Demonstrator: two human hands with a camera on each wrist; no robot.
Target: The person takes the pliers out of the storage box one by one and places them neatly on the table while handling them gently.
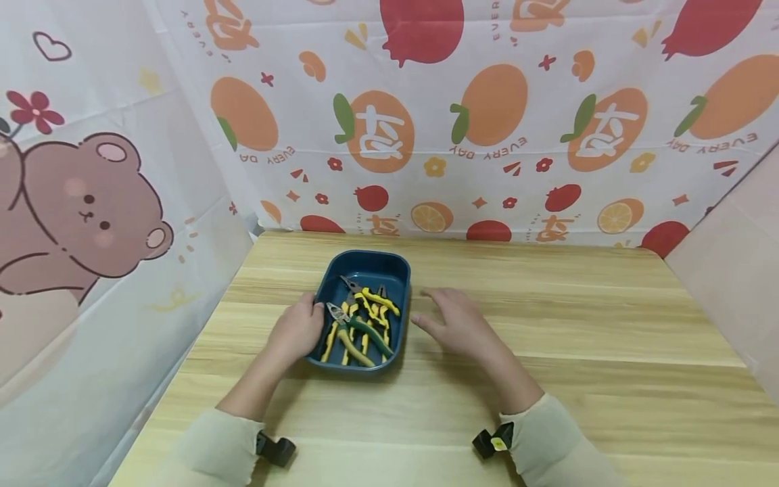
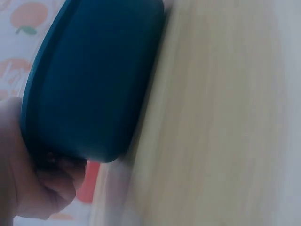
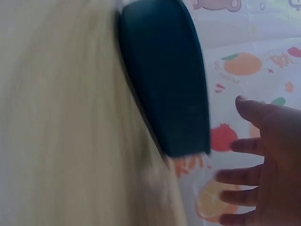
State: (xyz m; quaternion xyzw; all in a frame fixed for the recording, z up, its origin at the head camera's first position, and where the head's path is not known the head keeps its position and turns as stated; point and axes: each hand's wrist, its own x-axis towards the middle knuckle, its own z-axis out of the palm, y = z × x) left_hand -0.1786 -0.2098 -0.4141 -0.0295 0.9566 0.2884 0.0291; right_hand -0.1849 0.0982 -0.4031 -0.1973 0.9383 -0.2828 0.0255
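Note:
A dark blue rectangular bin (image 1: 374, 260) stands on the table and holds several pliers. On top lies a pair of pliers (image 1: 348, 343) with one yellow and one green handle; under and behind it are pliers with yellow-and-black handles (image 1: 383, 302). My left hand (image 1: 298, 328) grips the bin's left rim, thumb over the edge and fingers curled against the outer wall, as the left wrist view also shows. Just off the bin's right side is my right hand (image 1: 456, 321), holding nothing. Its fingers (image 3: 240, 177) are spread and extended toward the bin in the right wrist view.
The light wood table (image 1: 578, 325) stretches to the right of the bin. A fruit-print curtain (image 1: 438, 115) hangs along its back edge, and a bear-print sheet (image 1: 103, 216) hangs at the left. Black wrist cameras (image 1: 276, 450) sit at both sleeve cuffs.

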